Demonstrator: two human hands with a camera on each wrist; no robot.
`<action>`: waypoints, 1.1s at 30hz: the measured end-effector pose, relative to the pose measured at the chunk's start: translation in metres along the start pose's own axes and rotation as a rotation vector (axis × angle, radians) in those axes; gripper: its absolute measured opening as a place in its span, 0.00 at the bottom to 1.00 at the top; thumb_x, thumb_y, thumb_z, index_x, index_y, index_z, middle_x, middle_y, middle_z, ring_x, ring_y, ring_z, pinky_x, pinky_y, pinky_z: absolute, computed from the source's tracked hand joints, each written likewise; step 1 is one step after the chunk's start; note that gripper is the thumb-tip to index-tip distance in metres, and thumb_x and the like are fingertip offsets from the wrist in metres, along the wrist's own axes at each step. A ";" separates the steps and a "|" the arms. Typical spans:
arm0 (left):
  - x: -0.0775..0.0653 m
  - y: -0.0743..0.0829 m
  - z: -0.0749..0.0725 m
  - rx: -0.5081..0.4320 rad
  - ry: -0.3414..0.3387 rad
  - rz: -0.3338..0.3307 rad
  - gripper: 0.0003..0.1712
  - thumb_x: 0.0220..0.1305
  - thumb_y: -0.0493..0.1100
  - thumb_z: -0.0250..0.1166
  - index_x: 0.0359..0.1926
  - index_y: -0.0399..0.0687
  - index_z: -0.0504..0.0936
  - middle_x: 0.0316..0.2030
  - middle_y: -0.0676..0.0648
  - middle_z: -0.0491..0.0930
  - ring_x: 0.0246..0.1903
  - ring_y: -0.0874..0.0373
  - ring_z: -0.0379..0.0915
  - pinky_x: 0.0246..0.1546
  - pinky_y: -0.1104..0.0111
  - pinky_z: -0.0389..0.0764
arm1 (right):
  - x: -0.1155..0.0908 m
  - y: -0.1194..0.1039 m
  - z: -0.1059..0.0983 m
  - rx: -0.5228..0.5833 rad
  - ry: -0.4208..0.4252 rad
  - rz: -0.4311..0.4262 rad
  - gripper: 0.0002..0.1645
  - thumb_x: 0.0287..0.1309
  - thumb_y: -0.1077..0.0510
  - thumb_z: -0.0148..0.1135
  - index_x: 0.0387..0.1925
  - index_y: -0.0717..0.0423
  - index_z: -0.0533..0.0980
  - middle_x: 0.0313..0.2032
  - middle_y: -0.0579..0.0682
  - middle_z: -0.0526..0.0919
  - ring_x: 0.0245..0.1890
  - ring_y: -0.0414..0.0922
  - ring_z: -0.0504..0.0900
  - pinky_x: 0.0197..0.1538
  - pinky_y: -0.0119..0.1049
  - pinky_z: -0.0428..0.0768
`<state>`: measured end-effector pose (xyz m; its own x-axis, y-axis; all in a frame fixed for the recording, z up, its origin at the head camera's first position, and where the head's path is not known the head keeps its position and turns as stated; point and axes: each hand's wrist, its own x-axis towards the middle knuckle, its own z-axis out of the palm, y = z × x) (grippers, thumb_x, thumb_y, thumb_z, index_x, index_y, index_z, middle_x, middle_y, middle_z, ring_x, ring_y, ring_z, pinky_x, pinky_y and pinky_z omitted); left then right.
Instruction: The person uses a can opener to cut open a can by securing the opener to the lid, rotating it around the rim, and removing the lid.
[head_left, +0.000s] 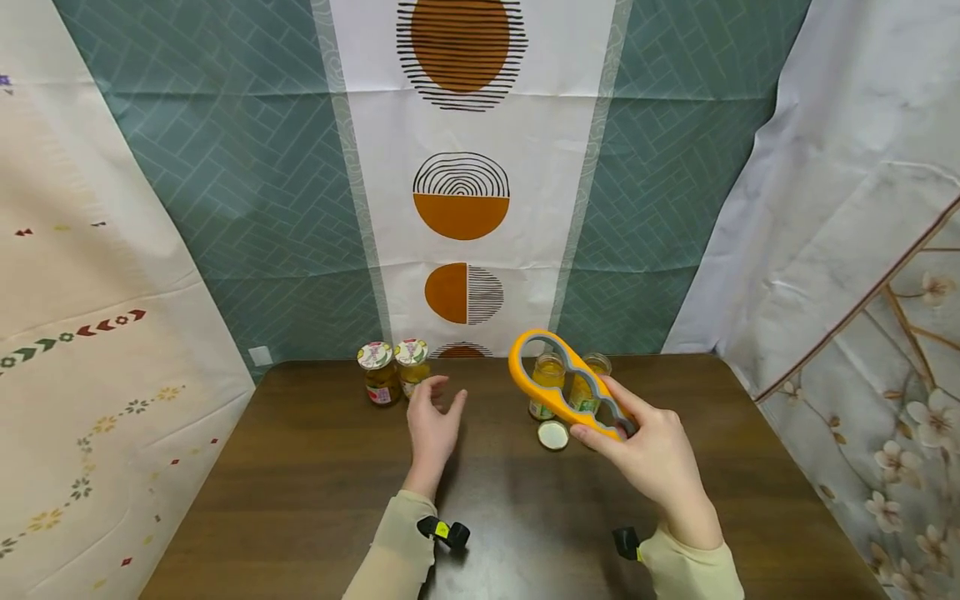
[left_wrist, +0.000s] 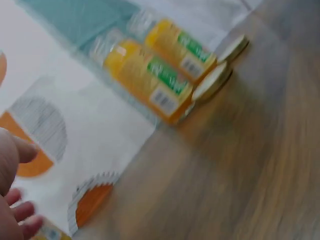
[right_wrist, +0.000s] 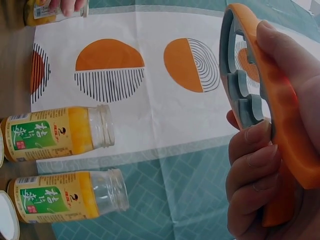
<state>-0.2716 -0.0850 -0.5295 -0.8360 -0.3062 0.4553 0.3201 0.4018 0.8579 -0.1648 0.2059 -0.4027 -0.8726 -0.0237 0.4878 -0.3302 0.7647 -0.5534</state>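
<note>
My right hand (head_left: 652,450) grips an orange jar opener (head_left: 525,385) with a grey scalloped lining, raised in front of two lidless glass jars. One open jar (right_wrist: 60,134) stands beside another open jar (right_wrist: 70,196), both with yellow contents and green-and-tan labels. My left hand (head_left: 433,429) is at the left pair of jars, thumb and fingers spread apart. Its fingers overlap the nearer lidded jar (head_left: 412,354); contact cannot be made out. Another lidded jar (head_left: 377,357) stands just left of that one.
A lid (head_left: 553,435) lies before the open jars; the left wrist view shows a second lid (left_wrist: 234,48), hidden by the opener in the head view. The dark wooden table (head_left: 315,483) meets a patterned cloth (head_left: 360,250) behind. Printed curtains hang at both sides.
</note>
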 end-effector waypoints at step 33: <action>0.012 -0.021 -0.003 -0.051 0.208 -0.052 0.52 0.50 0.36 0.76 0.71 0.44 0.56 0.66 0.34 0.62 0.66 0.44 0.56 0.65 0.44 0.60 | 0.001 0.011 -0.003 -0.008 0.042 -0.024 0.39 0.40 0.28 0.74 0.58 0.28 0.76 0.12 0.39 0.66 0.15 0.38 0.66 0.18 0.33 0.66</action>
<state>-0.2870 -0.0998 -0.5409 -0.7441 -0.4988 0.4445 0.3054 0.3379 0.8903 -0.1684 0.2159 -0.4060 -0.8483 -0.0154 0.5293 -0.3483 0.7691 -0.5359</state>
